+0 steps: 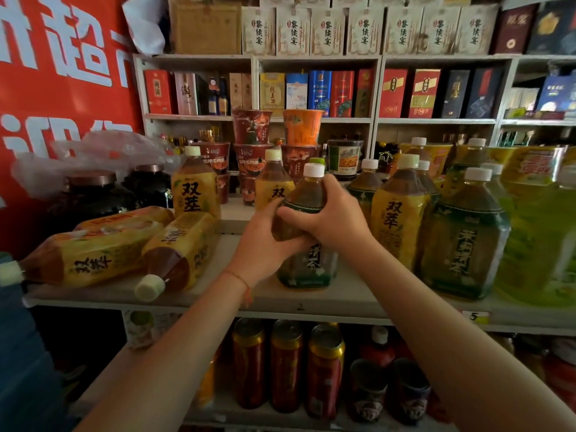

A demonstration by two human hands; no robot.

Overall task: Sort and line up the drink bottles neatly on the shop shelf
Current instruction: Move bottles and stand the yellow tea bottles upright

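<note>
Both hands — left hand (265,241), right hand (330,213) — clasped the green-label bottle (307,232) upright on the shelf (358,299), probably steadying it toward its match at three o'clock (464,241).

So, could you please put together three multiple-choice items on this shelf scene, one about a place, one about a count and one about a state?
1. Where do the toppled yellow-label bottles lie?
A. On the shelf, left of the hands
B. Right of the hands
C. On the lower shelf with the cans

2. How many hands grip the green-label bottle?
A. None
B. One
C. Two

3. How is the held bottle's white cap?
A. Off
B. On
C. Lying on the shelf

Answers:
1 A: they lie on their sides at the left end.
2 C: the left hand and right hand both wrap its upper body.
3 B: the cap sits on the neck above the fingers.
</note>
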